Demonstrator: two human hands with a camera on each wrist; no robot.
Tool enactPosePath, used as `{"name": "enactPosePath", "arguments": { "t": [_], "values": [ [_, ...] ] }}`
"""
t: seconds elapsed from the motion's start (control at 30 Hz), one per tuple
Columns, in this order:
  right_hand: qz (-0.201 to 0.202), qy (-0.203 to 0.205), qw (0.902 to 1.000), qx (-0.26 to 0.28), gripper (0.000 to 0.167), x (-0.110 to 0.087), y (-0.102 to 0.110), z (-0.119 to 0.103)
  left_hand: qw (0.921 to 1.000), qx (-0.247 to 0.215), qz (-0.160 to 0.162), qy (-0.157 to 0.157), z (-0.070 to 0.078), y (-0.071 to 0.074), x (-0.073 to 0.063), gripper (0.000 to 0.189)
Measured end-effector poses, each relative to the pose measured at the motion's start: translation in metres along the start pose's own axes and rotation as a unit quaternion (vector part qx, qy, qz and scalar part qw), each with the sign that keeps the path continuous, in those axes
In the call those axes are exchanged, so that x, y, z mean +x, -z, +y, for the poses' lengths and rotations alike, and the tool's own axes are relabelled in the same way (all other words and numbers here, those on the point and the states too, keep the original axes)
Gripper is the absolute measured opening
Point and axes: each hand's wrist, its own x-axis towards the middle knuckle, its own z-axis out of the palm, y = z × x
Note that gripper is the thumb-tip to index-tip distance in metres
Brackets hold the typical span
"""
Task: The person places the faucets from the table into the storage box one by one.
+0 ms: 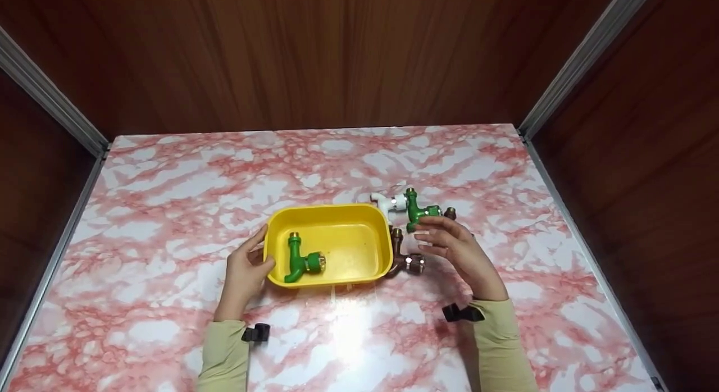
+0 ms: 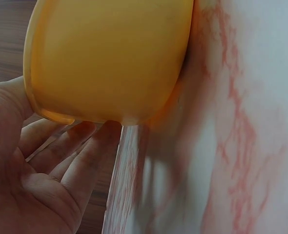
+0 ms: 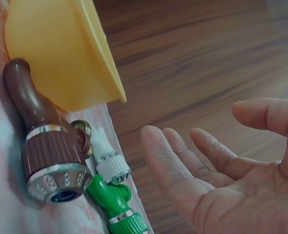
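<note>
right hand [image 1: 463, 258], fingers [image 3: 168, 165] loose, near brown tap [image 3: 51, 151]

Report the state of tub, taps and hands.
Yellow tub: upright, one tap inside
Inner green tap: lying down
Outer green tap: lying down
White tap: outside tub
Near brown tap: lying down
Far brown tap: mostly hidden
Left hand: gripping tub
Right hand: holding nothing
</note>
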Motion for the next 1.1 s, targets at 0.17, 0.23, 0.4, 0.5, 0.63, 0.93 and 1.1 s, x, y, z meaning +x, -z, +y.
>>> {"name": "enactPosePath", "arguments": {
  "t": [0.17, 0.23, 0.4, 0.5, 0.63, 0.93, 1.1],
  "values": [
    [0.003, 0.003, 1.0, 0.001, 0.037, -0.002, 0.006, 0.002, 0.9998, -0.018, -0.003, 0.008, 0.01, 0.0, -0.002, 0.067],
    [0.01, 0.004, 0.9999, 0.007, 0.038, -0.002, 0.008, 0.003, 0.9998, -0.014, -0.006, 0.008, 0.018, 0.0, -0.005, 0.066],
    [0.023, -0.001, 0.9997, 0.005, 0.043, -0.004, 0.016, 0.005, 0.9999, -0.005, -0.011, 0.004, 0.024, 0.001, -0.007, 0.065],
    [0.031, -0.002, 0.9995, 0.009, 0.044, -0.004, 0.019, 0.006, 1.0, -0.005, -0.006, 0.006, 0.014, 0.001, -0.004, 0.067],
    [0.043, 0.001, 0.999, 0.013, 0.041, -0.006, 0.024, 0.005, 1.0, 0.001, 0.001, -0.002, 0.002, 0.001, -0.001, 0.068],
    [0.041, 0.013, 0.9989, 0.018, 0.044, -0.009, 0.035, 0.004, 0.9999, -0.007, 0.0, 0.008, -0.001, 0.001, 0.001, 0.068],
    [0.043, 0.018, 0.9989, 0.006, 0.044, -0.011, 0.044, 0.004, 0.9999, -0.005, -0.003, 0.01, -0.002, 0.001, 0.001, 0.068]
  ]
}}
